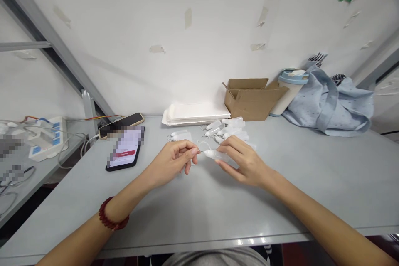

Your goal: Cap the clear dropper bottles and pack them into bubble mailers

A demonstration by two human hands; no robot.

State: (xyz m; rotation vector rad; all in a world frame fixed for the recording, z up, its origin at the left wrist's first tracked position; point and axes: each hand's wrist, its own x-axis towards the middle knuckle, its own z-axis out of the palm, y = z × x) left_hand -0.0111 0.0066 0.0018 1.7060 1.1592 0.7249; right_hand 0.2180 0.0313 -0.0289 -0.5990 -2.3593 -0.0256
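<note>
Over the middle of the desk, my right hand (245,160) holds a small clear squeeze bottle (215,154) with a white nozzle cap and a thin needle tip pointing left. A loose white strap loops up from its neck. My left hand (179,156) pinches at the needle tip with thumb and forefinger; what exactly lies between those fingertips is too small to make out. Behind my right hand lies a pile of similar bottles (233,123) on their sides. A few more bottles (181,135) rest just behind my left hand.
White flat boxes (196,113) lie against the wall beside an open cardboard box (249,102). A tumbler (288,93) and a light blue cloth bag (330,104) stand at the right. Two phones, one lit (127,145), one dark (121,124), and a power strip (48,141) are at the left.
</note>
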